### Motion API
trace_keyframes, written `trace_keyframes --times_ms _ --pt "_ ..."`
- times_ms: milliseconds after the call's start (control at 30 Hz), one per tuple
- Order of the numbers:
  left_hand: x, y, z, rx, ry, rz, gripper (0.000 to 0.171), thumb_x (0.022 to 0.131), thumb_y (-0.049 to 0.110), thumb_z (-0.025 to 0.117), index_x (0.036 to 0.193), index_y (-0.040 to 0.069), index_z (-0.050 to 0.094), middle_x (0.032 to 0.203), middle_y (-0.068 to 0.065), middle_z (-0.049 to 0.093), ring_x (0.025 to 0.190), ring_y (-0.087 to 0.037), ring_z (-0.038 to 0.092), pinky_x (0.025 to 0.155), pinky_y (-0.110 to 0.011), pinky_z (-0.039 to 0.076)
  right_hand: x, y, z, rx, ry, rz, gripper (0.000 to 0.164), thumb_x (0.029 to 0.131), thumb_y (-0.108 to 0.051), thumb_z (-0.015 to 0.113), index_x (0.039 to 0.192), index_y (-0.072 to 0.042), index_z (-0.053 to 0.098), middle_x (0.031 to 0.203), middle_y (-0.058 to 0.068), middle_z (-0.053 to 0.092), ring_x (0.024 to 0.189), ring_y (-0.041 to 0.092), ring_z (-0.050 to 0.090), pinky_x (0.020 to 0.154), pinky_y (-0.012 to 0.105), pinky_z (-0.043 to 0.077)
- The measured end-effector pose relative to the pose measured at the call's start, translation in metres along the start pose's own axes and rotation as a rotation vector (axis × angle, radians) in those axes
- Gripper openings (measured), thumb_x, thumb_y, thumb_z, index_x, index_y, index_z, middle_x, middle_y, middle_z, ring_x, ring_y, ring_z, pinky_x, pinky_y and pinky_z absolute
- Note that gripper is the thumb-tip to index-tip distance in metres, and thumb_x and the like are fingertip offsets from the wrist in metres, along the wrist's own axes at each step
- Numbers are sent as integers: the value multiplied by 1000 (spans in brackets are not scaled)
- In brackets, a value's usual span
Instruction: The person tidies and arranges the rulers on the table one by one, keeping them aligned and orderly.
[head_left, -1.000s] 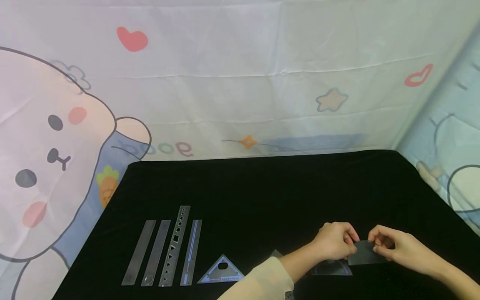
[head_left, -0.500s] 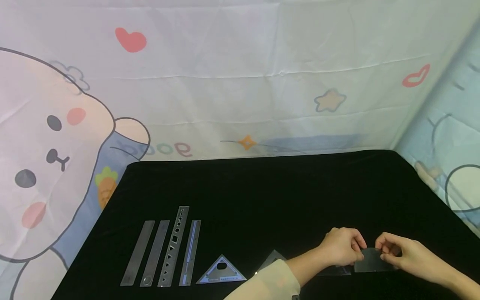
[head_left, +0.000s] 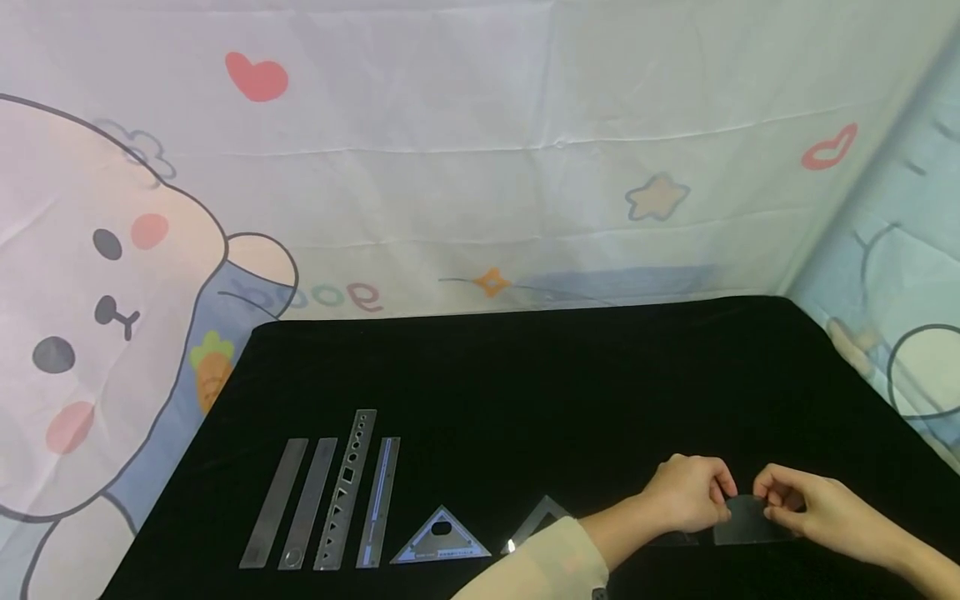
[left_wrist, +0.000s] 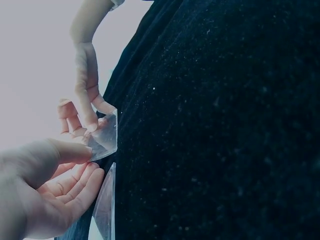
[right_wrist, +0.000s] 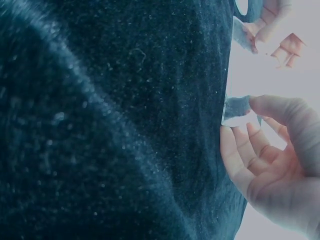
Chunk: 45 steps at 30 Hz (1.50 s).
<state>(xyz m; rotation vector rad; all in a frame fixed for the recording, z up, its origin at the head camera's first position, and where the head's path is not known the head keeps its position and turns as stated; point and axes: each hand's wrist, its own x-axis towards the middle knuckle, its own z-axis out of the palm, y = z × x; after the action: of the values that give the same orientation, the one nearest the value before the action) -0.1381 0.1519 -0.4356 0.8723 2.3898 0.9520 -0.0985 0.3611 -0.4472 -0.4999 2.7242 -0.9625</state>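
A clear half-round protractor [head_left: 742,527] stands at the right of the black cloth, its straight edge down at the cloth. My left hand [head_left: 688,492] pinches its left side between thumb and fingers. The right side is pinched by my right hand [head_left: 813,504]. The right wrist view shows the protractor [right_wrist: 239,106] bright with glare, thumb on one face and fingers behind. Beside it, partly hidden by my left hand and forearm, lies another clear flat piece [head_left: 675,540]. In the left wrist view that piece [left_wrist: 106,205] has a curved side.
Further left lie a clear set square [head_left: 547,510], partly under my sleeve, and a blue-marked set square [head_left: 422,548]. Several straight rulers lie side by side, including a plain one [head_left: 274,504] and one with cut-out shapes [head_left: 347,492]. A printed cloth [head_left: 465,192] hangs behind the table.
Both hands have moved slightly right and towards the front with the protractor, mostly in the first half second. My left sleeve has shifted right, uncovering more of the clear set square.
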Motion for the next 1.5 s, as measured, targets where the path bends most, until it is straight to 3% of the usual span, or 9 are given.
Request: trace_keyframes --times_ms 200,467,667,933,1167,1500 --pt "1 2 2 42 -3 -18 19 82 15 66 98 24 60 65 14 51 53 1 51 49 -11 44 0 2 1 -61 24 -7 19 79 -12 65 94 -16 53 79 -5 53 66 0 51 53 21 47" --pt "2 1 4 137 25 -43 17 82 20 68 97 26 63 65 16 50 55 4 49 51 -10 41 3 3 1 -45 -24 -1 20 80 -12 64 97 -13 53 79 -5 52 65 1 49 53 21 45" --pt "3 0 5 114 -1 -58 20 83 19 66 102 26 62 68 14 51 55 2 50 50 -11 42 5 4 2 -57 -29 31 22 79 -11 63 99 -12 54 79 -3 52 63 1 49 53 21 45" --pt "5 -1 5 226 32 8 20 82 21 67 101 26 63 80 15 49 65 5 45 54 -9 40 6 5 6 -150 38 -6 24 77 -9 65 97 -15 54 78 -4 47 61 -1 43 50 20 41" --pt "7 -1 6 263 49 36 20 81 21 68 100 27 63 80 15 49 65 5 44 53 -9 38 6 4 6 -154 31 23 25 78 -9 66 98 -13 52 78 -2 47 62 -1 43 50 20 41" --pt "3 -2 -4 233 6 54 20 85 26 64 105 27 60 85 15 52 69 6 46 56 -9 40 8 0 -5 -57 -84 121 21 86 -15 57 105 -5 53 79 1 54 62 1 49 51 22 44"
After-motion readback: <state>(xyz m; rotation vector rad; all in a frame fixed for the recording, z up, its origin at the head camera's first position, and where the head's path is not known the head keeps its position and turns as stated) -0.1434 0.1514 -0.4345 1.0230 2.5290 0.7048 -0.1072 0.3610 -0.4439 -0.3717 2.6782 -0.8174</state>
